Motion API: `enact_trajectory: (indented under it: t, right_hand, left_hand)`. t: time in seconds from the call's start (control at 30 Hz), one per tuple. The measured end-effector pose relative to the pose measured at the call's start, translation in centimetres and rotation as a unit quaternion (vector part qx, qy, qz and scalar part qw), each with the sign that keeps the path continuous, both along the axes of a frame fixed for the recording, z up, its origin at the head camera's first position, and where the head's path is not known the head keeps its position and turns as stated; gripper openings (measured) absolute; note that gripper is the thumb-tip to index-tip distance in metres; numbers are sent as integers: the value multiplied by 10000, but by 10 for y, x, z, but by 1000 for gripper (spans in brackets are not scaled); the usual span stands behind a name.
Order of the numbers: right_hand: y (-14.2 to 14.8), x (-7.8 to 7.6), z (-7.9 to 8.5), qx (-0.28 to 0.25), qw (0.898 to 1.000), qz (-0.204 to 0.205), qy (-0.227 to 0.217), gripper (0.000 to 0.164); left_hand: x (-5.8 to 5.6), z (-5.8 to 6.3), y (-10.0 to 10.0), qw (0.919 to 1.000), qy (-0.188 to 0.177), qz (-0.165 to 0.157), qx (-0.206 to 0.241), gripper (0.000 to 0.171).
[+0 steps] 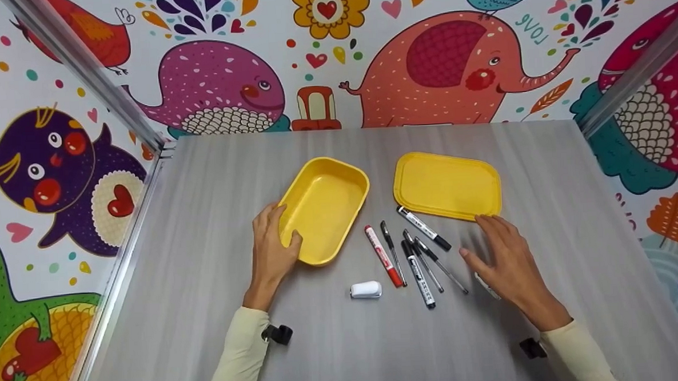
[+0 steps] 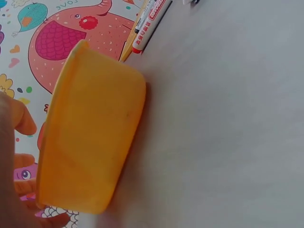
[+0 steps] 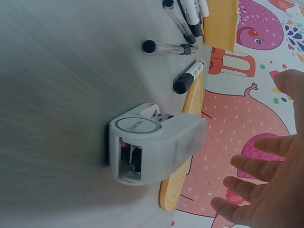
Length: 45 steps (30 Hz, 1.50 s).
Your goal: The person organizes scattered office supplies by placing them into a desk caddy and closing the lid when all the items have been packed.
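My left hand [image 1: 275, 247] is at the left rim of an upright yellow plastic box [image 1: 328, 208], fingers loosely spread, thumb overlapping the near corner. From the left wrist, this hand [image 2: 19, 185] shows beside the box's rim. My right hand [image 1: 508, 257] hovers with extended fingers, its fingertips overlapping the near edge of the flat yellow lid [image 1: 447, 186]. Nothing is held in it. A white plastic object [image 1: 486, 286] lies partly hidden under this hand. The right wrist view shows that white object [image 3: 152, 142] close up, with a round label and an opening, beside the spread fingers.
Between the hands lie a red marker [image 1: 383, 256], black markers [image 1: 423, 228] and several slim black-capped pens [image 1: 394, 254]. Another small white object [image 1: 366, 290] sits nearer the person. Cartoon-printed walls [image 1: 322, 59] bound the grey table [image 1: 212, 179] at the back and sides.
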State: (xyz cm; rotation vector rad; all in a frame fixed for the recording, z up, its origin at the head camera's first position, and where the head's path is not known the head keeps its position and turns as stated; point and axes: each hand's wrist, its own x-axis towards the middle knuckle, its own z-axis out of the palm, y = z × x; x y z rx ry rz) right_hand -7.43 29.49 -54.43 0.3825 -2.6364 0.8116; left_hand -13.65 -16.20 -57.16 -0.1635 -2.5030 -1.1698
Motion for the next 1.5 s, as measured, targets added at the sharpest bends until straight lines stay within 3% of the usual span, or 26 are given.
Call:
enact_trajectory:
  t: [0.53,0.87,1.03,1.27,1.5]
  right_hand:
    - [8,15,-9,-223,9996,35,-160,75]
    - [14,24,-10,-394,9986,-94,-331,71]
    - [17,28,-11,-421,9986,-93,-291,71]
    - [20,33,-10,-356,9984,-94,-426,70]
    - [26,40,-12,-303,9991,23,-290,71]
  left_hand:
    - [1,-10,-8,9938,-455,162,1006,64]
    - [4,-19,-14,9864,-292,139,1611,60]
    - [7,-23,-16,9787,-340,34,2023,60]
    - [11,-28,-20,9595,-335,-356,2775,61]
    - [14,-28,-23,9532,-379,-462,2963,63]
